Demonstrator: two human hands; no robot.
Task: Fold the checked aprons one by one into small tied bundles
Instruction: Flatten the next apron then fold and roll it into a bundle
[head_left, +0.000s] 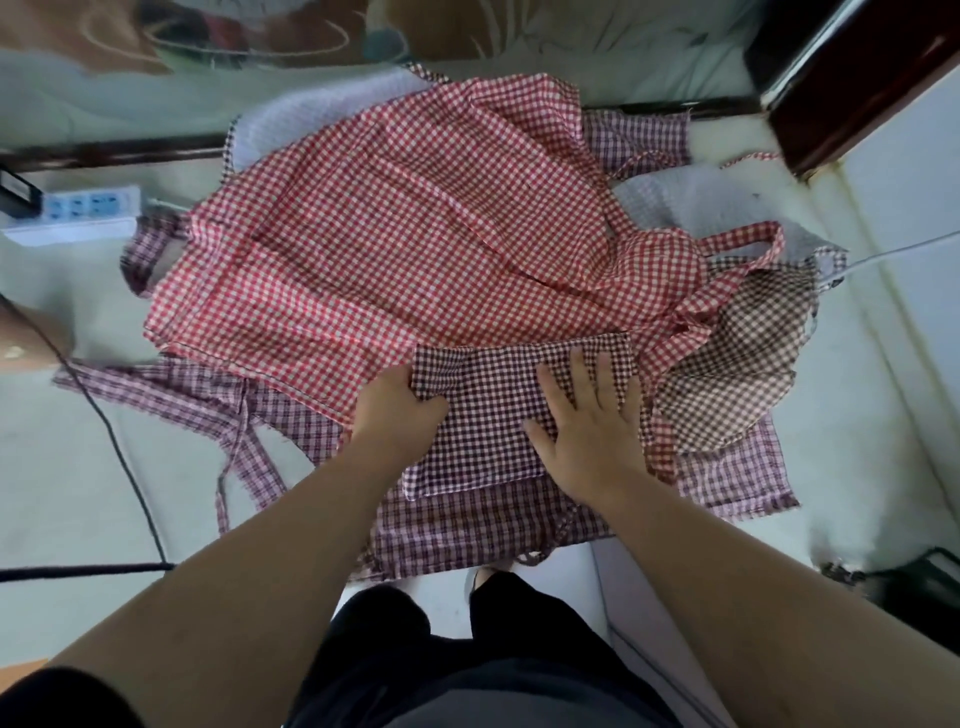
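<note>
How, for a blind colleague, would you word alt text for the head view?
Two hands rest on a folded dark apron: the left hand grips its left edge, the right hand presses flat on it. It lies over a spread red apron and purple aprons on a pale surface.

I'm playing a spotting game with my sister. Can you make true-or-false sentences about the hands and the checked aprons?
1. The right hand lies flat, fingers spread, on the folded dark checked apron. True.
2. The left hand holds scissors. False: it grips the left edge of the folded dark checked apron.
3. The red checked apron is already a tied bundle. False: it lies spread out beyond the hands.
4. A white power strip sits at the left. True.
5. The brown checked apron lies left of both hands. False: it lies to their right.
</note>
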